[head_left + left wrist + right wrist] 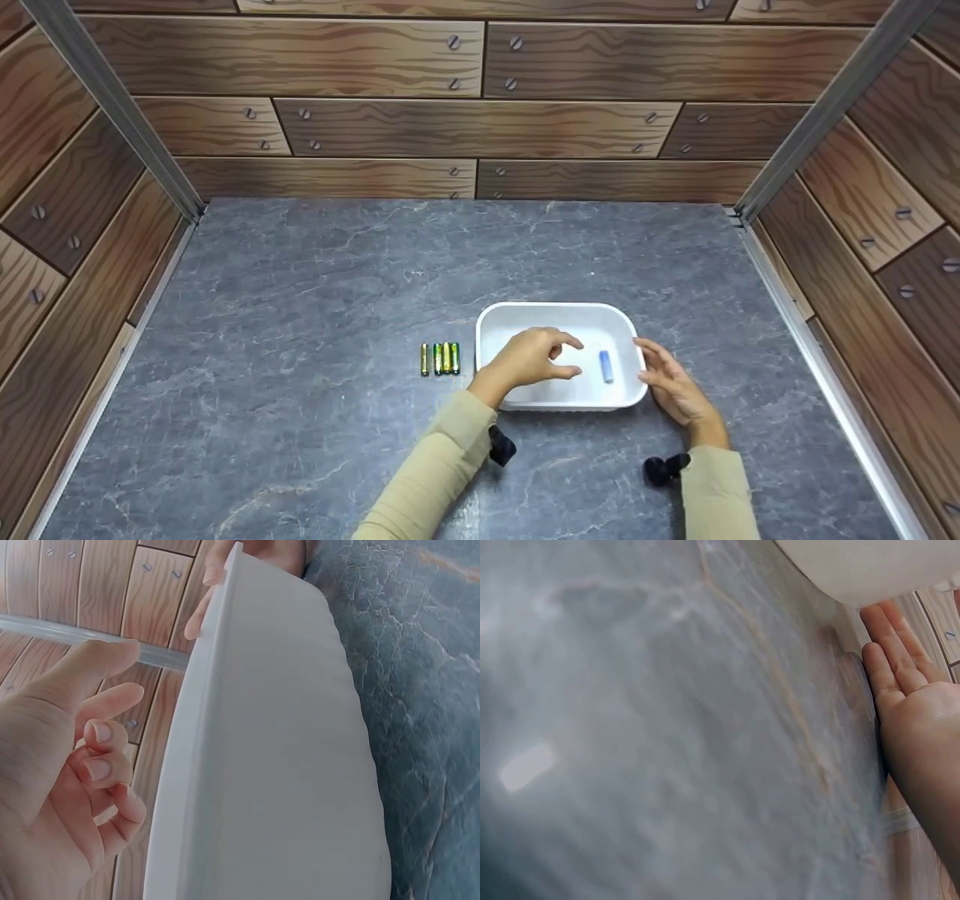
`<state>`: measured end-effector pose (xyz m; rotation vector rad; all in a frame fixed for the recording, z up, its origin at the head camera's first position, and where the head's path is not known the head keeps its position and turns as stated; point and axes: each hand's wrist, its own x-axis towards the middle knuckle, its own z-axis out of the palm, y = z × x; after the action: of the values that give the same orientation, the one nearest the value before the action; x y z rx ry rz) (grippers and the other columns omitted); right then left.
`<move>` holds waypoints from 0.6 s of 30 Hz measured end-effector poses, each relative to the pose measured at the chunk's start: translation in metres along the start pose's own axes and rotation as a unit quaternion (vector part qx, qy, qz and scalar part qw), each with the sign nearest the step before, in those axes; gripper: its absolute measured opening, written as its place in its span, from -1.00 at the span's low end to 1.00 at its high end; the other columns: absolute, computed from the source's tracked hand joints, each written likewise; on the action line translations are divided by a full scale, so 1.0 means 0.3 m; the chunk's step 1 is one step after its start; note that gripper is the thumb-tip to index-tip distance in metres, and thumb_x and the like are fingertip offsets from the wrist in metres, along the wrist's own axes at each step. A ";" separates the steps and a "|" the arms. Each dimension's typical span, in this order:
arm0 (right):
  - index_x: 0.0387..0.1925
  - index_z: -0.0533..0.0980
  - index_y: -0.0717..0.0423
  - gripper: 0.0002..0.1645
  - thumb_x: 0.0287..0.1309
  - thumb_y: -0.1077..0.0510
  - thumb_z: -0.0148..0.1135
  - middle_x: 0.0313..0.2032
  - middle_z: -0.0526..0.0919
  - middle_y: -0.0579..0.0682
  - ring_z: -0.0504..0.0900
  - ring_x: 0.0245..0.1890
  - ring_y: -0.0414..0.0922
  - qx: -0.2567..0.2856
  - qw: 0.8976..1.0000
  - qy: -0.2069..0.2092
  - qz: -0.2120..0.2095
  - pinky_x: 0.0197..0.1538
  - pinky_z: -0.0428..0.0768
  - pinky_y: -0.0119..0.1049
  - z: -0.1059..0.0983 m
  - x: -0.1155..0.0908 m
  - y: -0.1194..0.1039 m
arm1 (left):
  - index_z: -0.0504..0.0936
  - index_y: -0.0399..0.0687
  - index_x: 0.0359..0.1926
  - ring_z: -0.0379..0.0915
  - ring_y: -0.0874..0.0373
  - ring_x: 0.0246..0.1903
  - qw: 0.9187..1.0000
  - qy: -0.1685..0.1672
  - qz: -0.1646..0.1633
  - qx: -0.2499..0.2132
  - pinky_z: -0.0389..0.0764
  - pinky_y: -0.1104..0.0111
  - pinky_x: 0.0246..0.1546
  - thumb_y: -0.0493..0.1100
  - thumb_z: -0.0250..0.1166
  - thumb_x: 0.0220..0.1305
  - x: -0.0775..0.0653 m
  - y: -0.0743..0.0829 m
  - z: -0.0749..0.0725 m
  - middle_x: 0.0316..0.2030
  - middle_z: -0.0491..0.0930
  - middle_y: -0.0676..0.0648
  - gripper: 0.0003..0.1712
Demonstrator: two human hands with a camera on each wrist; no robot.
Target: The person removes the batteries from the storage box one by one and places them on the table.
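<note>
A white plastic tray [559, 397] stands on the grey marbled surface, and a small blue cylinder [606, 367], battery-like in shape, lies in its right half. Over the tray's interior is my left hand [534, 355], its thumb and index finger apart with nothing between them; the left wrist view shows its other fingers loosely bent. My right hand [675, 388] is at the tray's right end, fingertips touching the rim. Its fingers look fairly straight in the right wrist view. Left of the tray, several green-and-gold batteries [446, 358] lie side by side, with one battery [424, 360] slightly apart.
Wood-patterned panels [480, 127] wall the back and both sides. Metal rails [825, 405] run along the side edges of the marbled surface [300, 300]. A small black device [501, 445] sits at the left wrist, and another black device [664, 470] at the right.
</note>
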<state>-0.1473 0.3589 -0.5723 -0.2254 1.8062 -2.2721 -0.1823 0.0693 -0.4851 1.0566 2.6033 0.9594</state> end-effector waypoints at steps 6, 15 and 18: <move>0.15 0.40 -0.22 -0.38 0.22 0.47 0.00 0.11 0.55 -0.29 0.51 0.12 -0.39 0.002 1.000 -0.003 -0.003 0.14 0.46 -0.54 0.002 -0.001 0.001 | 0.65 0.04 0.06 0.11 0.35 -0.56 1.000 -0.006 -0.008 0.009 0.16 0.57 -0.46 0.05 0.38 0.16 0.025 0.012 0.028 -0.56 0.34 0.11 -0.55; 0.16 0.39 -0.22 -0.37 0.22 0.47 -0.02 0.10 0.55 -0.29 0.52 0.10 -0.36 -0.009 1.000 0.009 0.009 0.14 0.47 -0.52 0.004 -0.001 -0.001 | 0.63 0.14 0.08 0.19 0.36 -0.52 0.997 -0.026 -0.061 0.030 0.23 0.56 -0.45 0.08 0.42 0.09 0.084 0.029 0.105 -0.49 0.49 0.08 -0.50; 0.18 0.37 -0.17 -0.37 0.21 0.48 -0.02 0.10 0.54 -0.28 0.51 0.11 -0.36 -0.015 1.000 0.021 0.014 0.13 0.47 -0.52 0.009 -0.002 -0.005 | 0.63 0.16 0.08 0.25 0.35 -0.48 0.996 -0.019 -0.081 0.042 0.30 0.55 -0.43 0.10 0.45 0.05 0.103 0.032 0.129 -0.38 0.62 0.04 -0.47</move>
<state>-0.1463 0.3568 -0.5701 -0.1570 1.8546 -2.2478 -0.1849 0.1146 -0.5069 0.8572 2.6709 0.7918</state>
